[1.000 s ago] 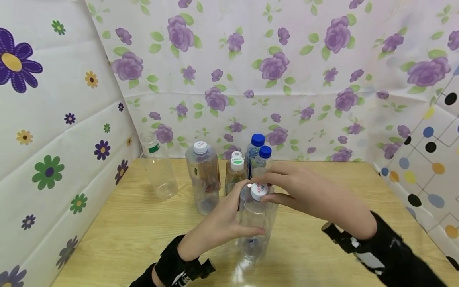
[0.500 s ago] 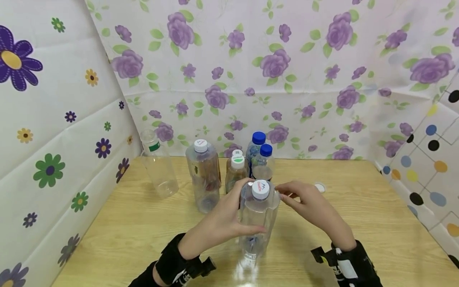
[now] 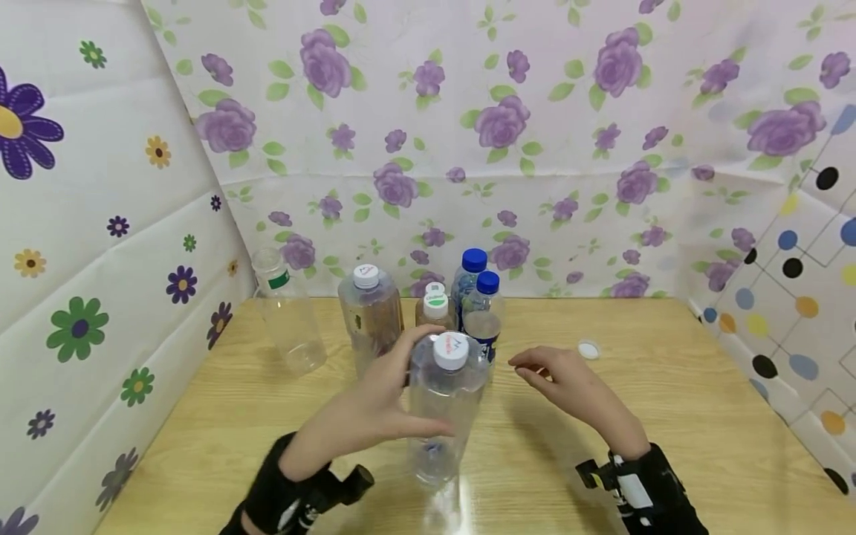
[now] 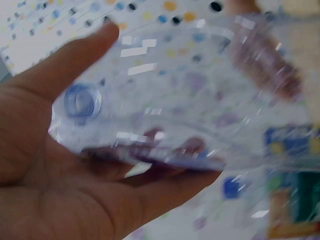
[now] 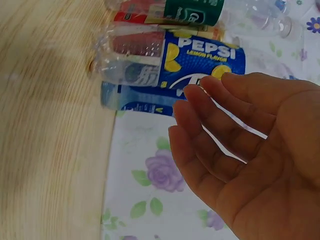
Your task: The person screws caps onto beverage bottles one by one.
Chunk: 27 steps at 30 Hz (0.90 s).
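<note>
Clear bottle [image 3: 444, 409] shifted left, right hand [image 3: 568, 383] withdrawn.

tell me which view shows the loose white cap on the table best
The head view: the small round white cap lies alone on the wooden table, beyond the right hand. Neither wrist view shows it.

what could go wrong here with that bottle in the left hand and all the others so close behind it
The left hand alone grips the clear bottle; the right hand hangs open beside it, so the thin, empty-looking bottle may tip or slip. The capped bottles stand close behind and a nudge might topple them. The loose white cap lies near the right hand and could get swept aside.
</note>
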Available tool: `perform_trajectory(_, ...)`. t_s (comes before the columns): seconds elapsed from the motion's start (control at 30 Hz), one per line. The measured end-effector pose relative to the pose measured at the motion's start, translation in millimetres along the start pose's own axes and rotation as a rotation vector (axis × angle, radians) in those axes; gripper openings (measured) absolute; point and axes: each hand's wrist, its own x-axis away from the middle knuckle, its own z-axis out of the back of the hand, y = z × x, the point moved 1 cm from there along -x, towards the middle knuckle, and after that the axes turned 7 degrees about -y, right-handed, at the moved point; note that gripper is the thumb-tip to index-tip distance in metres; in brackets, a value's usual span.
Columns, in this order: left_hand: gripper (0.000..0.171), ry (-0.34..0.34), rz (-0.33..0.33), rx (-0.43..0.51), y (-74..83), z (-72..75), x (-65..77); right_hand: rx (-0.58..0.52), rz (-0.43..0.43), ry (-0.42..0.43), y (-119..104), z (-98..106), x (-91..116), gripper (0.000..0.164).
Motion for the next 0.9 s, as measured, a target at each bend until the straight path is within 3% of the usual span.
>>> perform_trajectory(0.17,0.11,0.023,-0.107,-0.028,8.2,48.3,37.5,-0.006,-0.019,-0.012,3.1,-0.7,1.2,0.019)
perform_trajectory(0.27,0.112,0.147,-0.147,-0.101,8.6,80.3,68.2,-0.018,-0.021,-0.02,3.7,0.6,2.5,0.02)
perform_trajectory(0.3,0.114,0.204,-0.13,-0.139,7.1,91.0,79.8,-0.019,-0.021,-0.02,3.7,1.4,3.0,0.02)
perform_trajectory(0.37,0.112,0.315,-0.044,-0.199,2.1,113.1,101.9,-0.018,-0.019,-0.012,3.1,4.0,3.5,0.02)
perform_trajectory(0.47,0.109,0.481,0.219,-0.266,-10.7,143.3,127.7,-0.013,-0.015,-0.001,2.5,6.8,3.9,0.02)
perform_trajectory(0.57,0.11,0.624,0.496,-0.241,-28.7,164.9,140.8,-0.014,-0.011,-0.008,1.7,7.4,3.2,0.02)
perform_trajectory(0.63,0.113,0.719,0.606,-0.191,-42.9,173.6,142.1,-0.016,-0.017,-0.021,1.4,5.9,2.4,0.02)
perform_trajectory(0.73,0.111,0.838,0.657,-0.1,-70.4,181.2,139.2,-0.016,-0.028,-0.037,0.7,3.2,1.2,0.021)
perform_trajectory(0.9,0.105,0.935,0.602,0.012,-112.4,184.0,127.8,-0.017,-0.038,-0.054,-1.4,0.3,0.8,0.022)
